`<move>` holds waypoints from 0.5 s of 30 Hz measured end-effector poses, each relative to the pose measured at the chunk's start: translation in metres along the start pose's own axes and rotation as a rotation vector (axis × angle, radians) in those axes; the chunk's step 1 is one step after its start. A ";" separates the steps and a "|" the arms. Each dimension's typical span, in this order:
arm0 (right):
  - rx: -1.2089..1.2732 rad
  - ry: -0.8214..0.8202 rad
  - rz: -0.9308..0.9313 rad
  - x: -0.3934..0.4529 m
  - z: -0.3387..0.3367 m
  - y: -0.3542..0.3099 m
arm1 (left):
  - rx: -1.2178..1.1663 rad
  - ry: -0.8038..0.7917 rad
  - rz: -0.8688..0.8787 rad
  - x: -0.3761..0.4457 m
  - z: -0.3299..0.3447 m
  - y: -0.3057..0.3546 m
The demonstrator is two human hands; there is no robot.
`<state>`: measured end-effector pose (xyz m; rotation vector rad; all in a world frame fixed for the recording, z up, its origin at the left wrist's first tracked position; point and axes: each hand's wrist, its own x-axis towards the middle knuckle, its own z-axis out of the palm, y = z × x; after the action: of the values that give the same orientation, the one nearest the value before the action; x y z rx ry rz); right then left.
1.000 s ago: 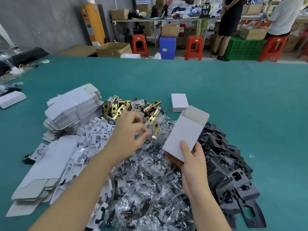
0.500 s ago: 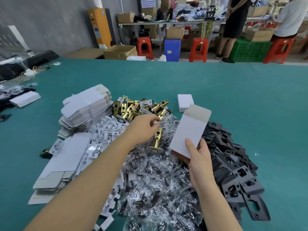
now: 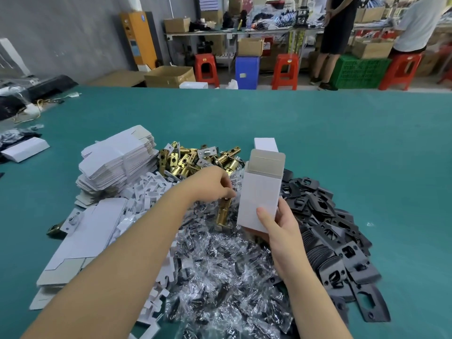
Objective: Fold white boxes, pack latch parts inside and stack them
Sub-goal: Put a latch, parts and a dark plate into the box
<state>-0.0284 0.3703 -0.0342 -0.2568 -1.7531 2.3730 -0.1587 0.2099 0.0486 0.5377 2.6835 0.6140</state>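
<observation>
Hands work above a heap of parts on the green counter [image 3: 318,133]. The right hand [image 3: 281,228] holds a white box [image 3: 260,192] upright, thumb curled across its front face, the top flap standing open. The left hand [image 3: 212,184] has its grip pinched on the upper end of a brass latch [image 3: 223,212], which hangs just left of the box, its lower end seemingly touching the clear bagged parts [image 3: 220,277] underneath. Behind the hands lies a pile of brass latches [image 3: 188,160], with a stack of flat white boxes [image 3: 117,160] to the left and black plates [image 3: 330,228] to the right. One closed white box [image 3: 266,144] sits beyond.
</observation>
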 end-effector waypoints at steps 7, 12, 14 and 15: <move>-0.007 -0.029 -0.008 0.000 -0.001 0.000 | 0.070 -0.037 0.092 -0.044 -0.046 0.002; -0.003 -0.057 -0.005 0.000 -0.002 0.000 | 0.180 0.324 0.238 -0.081 -0.097 0.016; -0.014 -0.090 -0.013 0.000 -0.002 -0.001 | 0.052 0.481 0.312 -0.089 -0.111 0.021; -0.017 -0.109 -0.018 0.000 -0.002 -0.001 | -0.035 0.534 0.353 -0.090 -0.115 0.025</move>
<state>-0.0274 0.3725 -0.0334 -0.1153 -1.8152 2.4031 -0.1183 0.1532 0.1792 0.9675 3.0805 1.0234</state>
